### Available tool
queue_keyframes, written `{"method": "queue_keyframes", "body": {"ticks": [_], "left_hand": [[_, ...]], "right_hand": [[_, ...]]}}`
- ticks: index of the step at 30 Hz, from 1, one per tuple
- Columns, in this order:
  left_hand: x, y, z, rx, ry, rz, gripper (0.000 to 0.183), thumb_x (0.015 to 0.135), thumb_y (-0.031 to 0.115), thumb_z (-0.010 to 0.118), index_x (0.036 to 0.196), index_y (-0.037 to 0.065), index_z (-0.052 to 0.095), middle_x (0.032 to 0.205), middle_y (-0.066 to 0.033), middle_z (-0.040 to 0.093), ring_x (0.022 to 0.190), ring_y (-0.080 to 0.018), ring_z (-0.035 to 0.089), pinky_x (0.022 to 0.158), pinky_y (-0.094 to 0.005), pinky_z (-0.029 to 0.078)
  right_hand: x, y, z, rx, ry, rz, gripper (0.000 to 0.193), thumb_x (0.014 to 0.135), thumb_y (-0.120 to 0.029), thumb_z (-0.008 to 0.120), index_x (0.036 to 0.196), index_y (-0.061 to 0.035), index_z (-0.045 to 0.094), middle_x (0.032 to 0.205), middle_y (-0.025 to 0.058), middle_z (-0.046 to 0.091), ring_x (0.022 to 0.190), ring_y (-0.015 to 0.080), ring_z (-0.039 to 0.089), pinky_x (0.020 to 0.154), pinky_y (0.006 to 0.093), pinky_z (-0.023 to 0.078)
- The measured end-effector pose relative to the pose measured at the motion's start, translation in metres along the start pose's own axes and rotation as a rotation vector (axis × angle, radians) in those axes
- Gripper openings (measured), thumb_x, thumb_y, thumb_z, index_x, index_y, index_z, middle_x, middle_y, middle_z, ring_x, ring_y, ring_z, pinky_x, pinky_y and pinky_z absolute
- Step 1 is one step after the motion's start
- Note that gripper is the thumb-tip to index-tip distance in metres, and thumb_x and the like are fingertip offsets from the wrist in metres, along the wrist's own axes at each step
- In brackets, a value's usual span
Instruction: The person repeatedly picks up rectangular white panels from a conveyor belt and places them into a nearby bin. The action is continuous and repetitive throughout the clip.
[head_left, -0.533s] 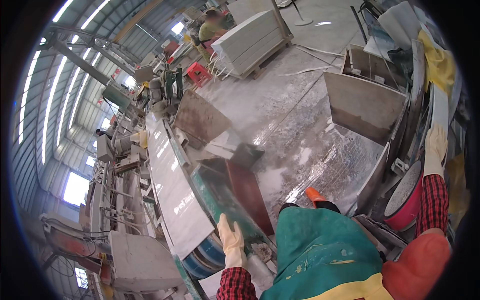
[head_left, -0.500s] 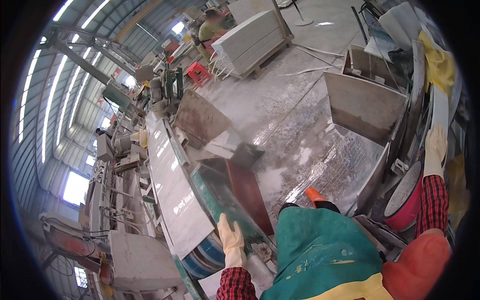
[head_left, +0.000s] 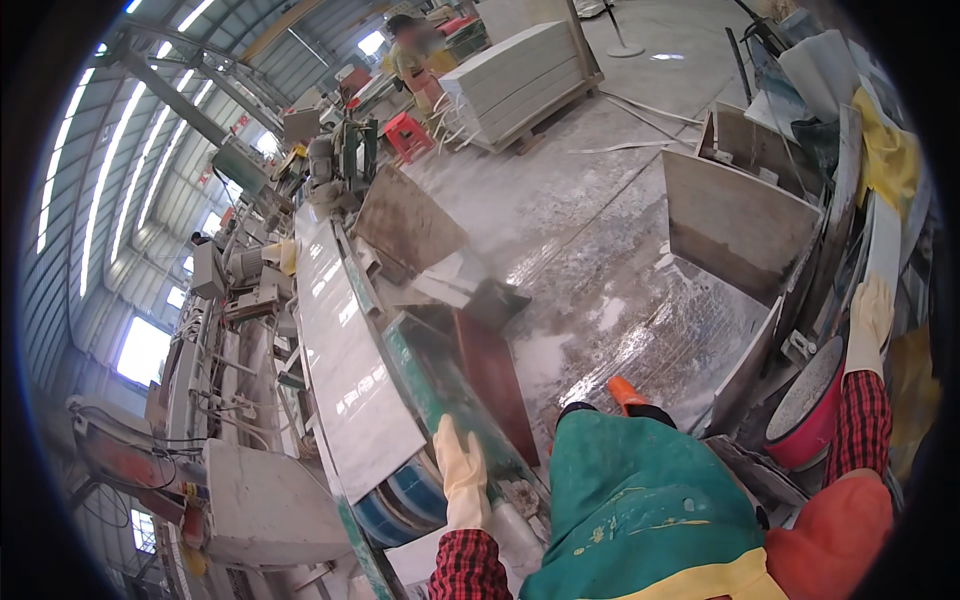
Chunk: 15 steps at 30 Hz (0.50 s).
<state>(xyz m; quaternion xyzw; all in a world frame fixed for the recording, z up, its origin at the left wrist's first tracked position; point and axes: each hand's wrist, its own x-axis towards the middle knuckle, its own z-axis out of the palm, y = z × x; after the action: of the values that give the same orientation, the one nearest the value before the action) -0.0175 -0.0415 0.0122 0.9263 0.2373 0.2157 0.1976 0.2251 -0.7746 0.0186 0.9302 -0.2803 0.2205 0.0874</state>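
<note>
My left hand [head_left: 461,478]: fingers extended, holding nothing.
My right hand [head_left: 872,322]: at the white strip [head_left: 884,240], grip unclear.
White slab [head_left: 355,385]: ahead-left of my left hand.

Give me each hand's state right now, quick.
Left hand: open, by the green panel.
Right hand: at the white strip; whether gripping cannot be told.

wet grey floor [head_left: 590,225]; ribbed wall [head_left: 90,335]; bright window [head_left: 143,350].
</note>
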Motion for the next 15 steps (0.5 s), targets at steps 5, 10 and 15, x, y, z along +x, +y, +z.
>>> {"method": "queue_keyframes", "body": {"ticks": [5, 10, 15], "left_hand": [[0.002, 0.001, -0.004, -0.007, -0.014, 0.007, 0.056, 0.094, 0.015, 0.062, 0.145, 0.003, 0.04, 0.137, -0.0231, 0.049, 0.129, -0.0386, 0.047, 0.11, -0.042, 0.037], [0.001, 0.001, -0.003, -0.009, 0.04, 0.045, 0.053, 0.093, 0.013, 0.061, 0.142, 0.001, 0.042, 0.132, -0.0243, 0.051, 0.124, -0.0404, 0.048, 0.106, -0.0438, 0.039], [0.002, 0.001, -0.003, -0.022, 0.039, 0.037, 0.054, 0.092, 0.013, 0.061, 0.141, 0.001, 0.043, 0.131, -0.0244, 0.051, 0.123, -0.0407, 0.048, 0.106, -0.0442, 0.039]], "right_hand": [[-0.005, 0.002, 0.002, 0.015, 0.084, -0.028, 0.038, 0.098, -0.028, 0.047, 0.13, -0.0092, 0.054, 0.126, 0.0114, 0.058, 0.121, 0.0305, 0.053, 0.099, 0.0462, 0.045], [-0.013, -0.004, -0.012, 0.036, 0.094, -0.071, 0.037, 0.097, -0.027, 0.048, 0.128, -0.0082, 0.055, 0.125, 0.0121, 0.059, 0.12, 0.0314, 0.054, 0.098, 0.0458, 0.045], [-0.013, 0.001, -0.004, 0.008, 0.099, -0.084, 0.04, 0.097, -0.028, 0.048, 0.131, -0.0081, 0.054, 0.129, 0.0126, 0.058, 0.122, 0.0318, 0.053, 0.099, 0.0457, 0.044]]}}
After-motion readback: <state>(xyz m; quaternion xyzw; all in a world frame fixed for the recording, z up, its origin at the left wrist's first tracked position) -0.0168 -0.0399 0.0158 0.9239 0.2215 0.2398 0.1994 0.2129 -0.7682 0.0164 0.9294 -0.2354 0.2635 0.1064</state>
